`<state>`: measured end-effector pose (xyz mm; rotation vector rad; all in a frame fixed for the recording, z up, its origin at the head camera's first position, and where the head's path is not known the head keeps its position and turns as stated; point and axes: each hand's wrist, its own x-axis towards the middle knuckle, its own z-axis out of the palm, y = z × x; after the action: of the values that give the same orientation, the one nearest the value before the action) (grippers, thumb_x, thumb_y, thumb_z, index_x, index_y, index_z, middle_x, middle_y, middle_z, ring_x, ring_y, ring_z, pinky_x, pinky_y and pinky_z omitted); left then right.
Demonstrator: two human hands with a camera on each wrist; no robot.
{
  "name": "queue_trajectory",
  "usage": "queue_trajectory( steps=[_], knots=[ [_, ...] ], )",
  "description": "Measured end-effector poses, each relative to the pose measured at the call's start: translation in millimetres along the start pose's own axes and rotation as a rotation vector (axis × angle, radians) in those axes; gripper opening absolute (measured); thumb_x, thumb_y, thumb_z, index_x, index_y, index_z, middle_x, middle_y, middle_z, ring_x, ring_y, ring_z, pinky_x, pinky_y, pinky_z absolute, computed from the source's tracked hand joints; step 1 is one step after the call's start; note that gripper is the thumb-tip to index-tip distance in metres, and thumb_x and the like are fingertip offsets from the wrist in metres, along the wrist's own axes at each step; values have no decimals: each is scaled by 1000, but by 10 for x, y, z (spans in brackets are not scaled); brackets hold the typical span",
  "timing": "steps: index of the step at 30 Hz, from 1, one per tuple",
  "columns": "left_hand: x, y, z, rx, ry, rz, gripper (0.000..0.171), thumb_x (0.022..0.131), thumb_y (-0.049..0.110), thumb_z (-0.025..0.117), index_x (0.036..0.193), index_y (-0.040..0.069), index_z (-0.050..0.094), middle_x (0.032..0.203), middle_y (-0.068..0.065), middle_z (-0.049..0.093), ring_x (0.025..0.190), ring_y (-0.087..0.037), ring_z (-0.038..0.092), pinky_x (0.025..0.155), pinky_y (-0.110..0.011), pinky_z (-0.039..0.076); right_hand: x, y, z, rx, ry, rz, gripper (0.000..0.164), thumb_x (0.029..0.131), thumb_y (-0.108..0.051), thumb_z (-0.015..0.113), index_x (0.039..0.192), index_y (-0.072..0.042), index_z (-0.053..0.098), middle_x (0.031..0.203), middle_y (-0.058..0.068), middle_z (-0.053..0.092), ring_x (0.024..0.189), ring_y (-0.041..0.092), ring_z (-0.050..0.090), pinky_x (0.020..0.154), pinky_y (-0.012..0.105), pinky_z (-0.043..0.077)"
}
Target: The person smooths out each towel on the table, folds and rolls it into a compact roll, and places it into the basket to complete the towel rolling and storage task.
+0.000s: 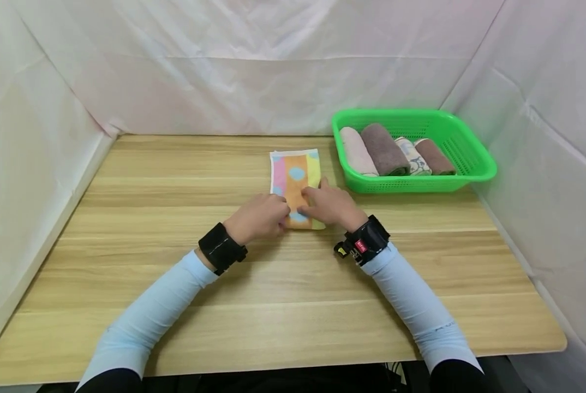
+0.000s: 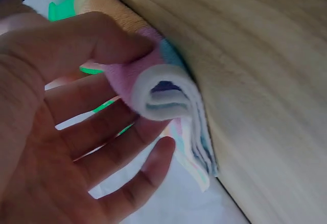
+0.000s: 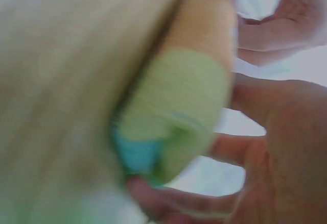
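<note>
A small towel (image 1: pixel 295 164) with pink, orange and yellow stripes and blue dots lies on the table, its near end rolled up. My left hand (image 1: pixel 259 217) grips the left end of the roll. In the left wrist view its thumb presses one side of the towel (image 2: pixel 125 78) while the fingers spread along the other; the white edge shows a hollow coil. On the right part of the towel is my right hand (image 1: pixel 333 204). In the right wrist view its fingers curl about the roll's yellow-green end (image 3: pixel 179 86), one finger touching the tip.
A green plastic basket (image 1: pixel 474 177) stands at the back right of the wooden table (image 1: pixel 293 327). Inside lie several rolled towels: a pale pink one (image 1: pixel 357 153), a grey-brown one (image 1: pixel 385 150), a patterned one (image 1: pixel 414 156) and a brown one (image 1: pixel 435 157). White cloth (image 1: pixel 224 82) hangs around the table.
</note>
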<state>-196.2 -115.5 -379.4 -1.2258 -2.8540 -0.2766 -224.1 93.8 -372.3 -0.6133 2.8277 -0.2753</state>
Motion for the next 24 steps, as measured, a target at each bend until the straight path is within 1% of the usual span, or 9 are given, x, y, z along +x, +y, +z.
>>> queue_trajectory(
  steps=[4,7,9,11,13,15,17,20,24],
  knots=[
    [4,-27,17,-31,37,6,26,77,-5,63,66,15,51,65,5,37,59,-11,33,53,-25,27,-98,-58,-116,-107,63,-7,40,101,-47,60,122,-15,70,116,13,60,94,30,62,75,47,54],
    [10,-47,8,-60,48,17,23,80,-4,65,68,13,55,63,6,35,58,-10,33,52,-24,26,-135,-90,-173,-88,87,-136,34,98,-45,67,110,-14,76,107,7,65,88,24,63,72,40,54],
    [12,-73,6,-83,44,19,22,83,-1,68,69,12,58,64,5,37,59,-10,35,54,-24,28,-134,-106,-175,-51,66,-236,32,91,-45,76,103,-15,78,101,2,69,84,18,64,70,35,53],
    [10,-109,9,-109,36,14,19,86,2,71,72,11,60,65,5,40,60,-12,38,56,-25,31,-115,-118,-158,-46,29,-313,29,83,-43,83,94,-17,76,89,0,68,77,15,61,67,32,50],
    [2,-143,22,-126,29,0,15,88,6,71,78,11,61,68,4,44,63,-13,43,59,-26,35,-92,-126,-117,-58,16,-350,28,77,-39,88,86,-18,70,80,-3,61,72,13,56,65,30,44],
    [-10,-168,40,-139,26,-20,7,90,8,70,88,11,64,71,3,51,66,-15,48,62,-27,39,-67,-122,-79,-72,22,-357,25,78,-31,87,82,-18,66,74,-4,53,68,14,50,63,30,39],
    [-18,-178,50,-148,26,-35,8,92,9,67,99,11,64,74,2,54,67,-16,50,63,-28,41,-44,-101,-52,-63,36,-360,18,82,-22,82,83,-17,65,72,-3,53,68,17,50,64,31,40],
    [-19,-179,53,-172,33,-40,14,94,10,63,108,9,59,72,0,54,64,-17,49,61,-28,40,-18,-39,-29,-8,56,-349,7,89,-12,73,95,-14,69,79,-1,65,75,19,61,71,34,50],
    [-1,-174,47,-218,39,-31,23,95,5,61,115,7,50,74,-1,54,63,-16,50,59,-27,39,5,54,-23,105,53,-344,17,95,-5,64,111,-9,63,89,5,74,82,21,68,78,39,55]
  ],
)
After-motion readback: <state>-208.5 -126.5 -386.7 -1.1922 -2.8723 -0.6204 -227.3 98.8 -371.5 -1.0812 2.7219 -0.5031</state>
